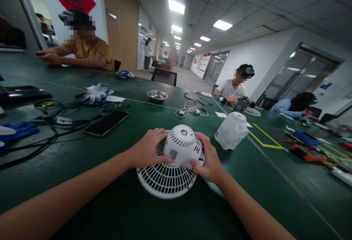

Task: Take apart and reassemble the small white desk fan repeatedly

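Observation:
In front of me a white fan motor housing (183, 142) with vent slots and a small label sits over a round white fan grille (167, 181). My left hand (152, 148) grips the housing's left side, with the thumb across its front and the fingers behind. From the right, my right hand (207, 159) is wrapped round the same housing, its fingers partly hidden at the back. A small dark part shows beside the right palm. Just beyond, to the right, stands another white slotted housing (232, 130) on the green table (115, 196).
At left lie a phone (106, 122), black cables (55, 130) and gloves (95, 94). Farther back are a metal bowl (157, 95) and a white cable (191, 111). Tools, including an orange-black meter (308, 153), lie at right. Several people sit around the table.

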A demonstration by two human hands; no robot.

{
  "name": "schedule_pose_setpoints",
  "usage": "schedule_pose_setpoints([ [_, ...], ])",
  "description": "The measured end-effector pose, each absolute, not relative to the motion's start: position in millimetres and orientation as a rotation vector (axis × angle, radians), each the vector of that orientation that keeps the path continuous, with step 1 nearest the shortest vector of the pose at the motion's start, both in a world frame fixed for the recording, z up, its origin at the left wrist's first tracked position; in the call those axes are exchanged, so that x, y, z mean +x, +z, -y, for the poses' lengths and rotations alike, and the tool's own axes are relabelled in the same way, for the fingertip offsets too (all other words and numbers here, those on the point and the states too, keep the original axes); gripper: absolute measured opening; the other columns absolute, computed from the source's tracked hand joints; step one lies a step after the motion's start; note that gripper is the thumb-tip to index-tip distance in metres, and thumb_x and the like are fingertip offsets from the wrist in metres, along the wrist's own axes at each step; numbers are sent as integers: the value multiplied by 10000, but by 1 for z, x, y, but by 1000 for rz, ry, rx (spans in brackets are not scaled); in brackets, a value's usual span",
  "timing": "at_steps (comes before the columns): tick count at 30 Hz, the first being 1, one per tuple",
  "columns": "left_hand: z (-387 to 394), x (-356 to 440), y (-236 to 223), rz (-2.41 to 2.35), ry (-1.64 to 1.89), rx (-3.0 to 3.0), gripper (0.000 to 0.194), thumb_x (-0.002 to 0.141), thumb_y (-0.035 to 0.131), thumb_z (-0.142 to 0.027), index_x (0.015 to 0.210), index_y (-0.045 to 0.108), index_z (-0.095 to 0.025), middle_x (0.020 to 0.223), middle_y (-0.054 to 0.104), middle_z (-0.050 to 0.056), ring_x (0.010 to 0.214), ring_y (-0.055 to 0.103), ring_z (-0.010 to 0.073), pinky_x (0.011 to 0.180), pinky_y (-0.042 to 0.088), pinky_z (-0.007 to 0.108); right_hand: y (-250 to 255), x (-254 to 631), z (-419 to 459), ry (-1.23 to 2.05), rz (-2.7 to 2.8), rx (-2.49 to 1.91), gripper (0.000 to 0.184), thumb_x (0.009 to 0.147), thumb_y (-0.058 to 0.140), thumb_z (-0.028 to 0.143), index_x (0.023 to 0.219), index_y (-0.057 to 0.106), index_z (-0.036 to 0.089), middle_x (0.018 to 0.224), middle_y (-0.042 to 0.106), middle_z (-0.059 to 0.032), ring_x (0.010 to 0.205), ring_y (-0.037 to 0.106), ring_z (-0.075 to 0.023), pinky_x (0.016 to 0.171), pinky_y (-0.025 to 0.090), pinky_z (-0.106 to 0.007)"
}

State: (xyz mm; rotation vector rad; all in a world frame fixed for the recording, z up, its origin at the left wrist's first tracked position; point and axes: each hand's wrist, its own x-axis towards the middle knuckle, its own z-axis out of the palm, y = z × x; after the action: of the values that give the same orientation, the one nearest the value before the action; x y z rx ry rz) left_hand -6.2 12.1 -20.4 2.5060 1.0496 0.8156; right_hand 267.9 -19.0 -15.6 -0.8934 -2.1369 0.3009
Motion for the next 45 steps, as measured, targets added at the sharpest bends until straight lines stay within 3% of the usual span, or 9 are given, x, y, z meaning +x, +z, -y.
schedule_pose_setpoints([
  [10,-6,-5,-9,-1030,784,2474,648,763,678,-631,1258,565,-228,1267,597,89,1126,531,308,966,403,499,-9,269,18,474,2136,-981,812,742,745,340,1427,316,263,1325,567,-99,1133,611,-287,991,495,-468],
  [16,-8,-5,-11,-1055,795,2496,670,743,690,-647,1244,563,-220,1245,604,95,1103,537,309,952,404,505,-6,270,17,522,2161,-971,838,758,766,358,1462,322,264,1401,538,-119,1216,580,-312,1015,488,-501],
  [28,-10,-3,-13,-1102,757,2533,690,747,669,-666,1242,578,-194,1221,619,110,1073,560,315,932,428,516,-10,273,13,361,2230,-983,883,781,747,438,1514,288,263,1462,508,-121,1293,539,-334,1062,451,-552],
  [33,-10,-4,-17,-1114,817,2537,585,868,593,-546,1334,523,-199,1330,576,125,1200,540,317,1018,410,526,-14,260,18,106,2143,-1114,936,773,736,486,1535,239,269,1507,447,-133,1319,501,-365,1071,424,-589],
  [36,-6,-2,-21,-1052,864,2463,900,797,677,-564,1519,273,-209,1500,434,157,1323,462,352,1079,376,544,-14,250,25,166,2098,-1176,1019,760,734,531,1556,152,272,1363,579,-146,1122,631,-370,938,513,-587],
  [39,-4,-1,-25,-946,859,2382,1307,638,795,-610,1573,-38,-234,1596,268,193,1392,373,419,1098,339,603,-14,246,33,486,2151,-1105,1014,806,697,487,1562,60,264,988,722,-78,690,682,-249,654,584,-447],
  [41,-4,0,-26,-905,874,2353,1359,618,812,-595,1566,-102,-258,1598,257,198,1388,372,439,1093,335,626,-14,247,36,642,2157,-1047,983,823,678,423,1558,44,268,875,714,-40,569,630,-195,547,554,-372],
  [45,-5,-1,-27,-852,914,2404,1320,643,807,-558,1561,-101,-285,1588,269,191,1366,399,444,1093,337,629,-11,251,36,783,2131,-957,951,803,660,326,1554,76,294,772,669,5,551,596,-169,507,520,-322],
])
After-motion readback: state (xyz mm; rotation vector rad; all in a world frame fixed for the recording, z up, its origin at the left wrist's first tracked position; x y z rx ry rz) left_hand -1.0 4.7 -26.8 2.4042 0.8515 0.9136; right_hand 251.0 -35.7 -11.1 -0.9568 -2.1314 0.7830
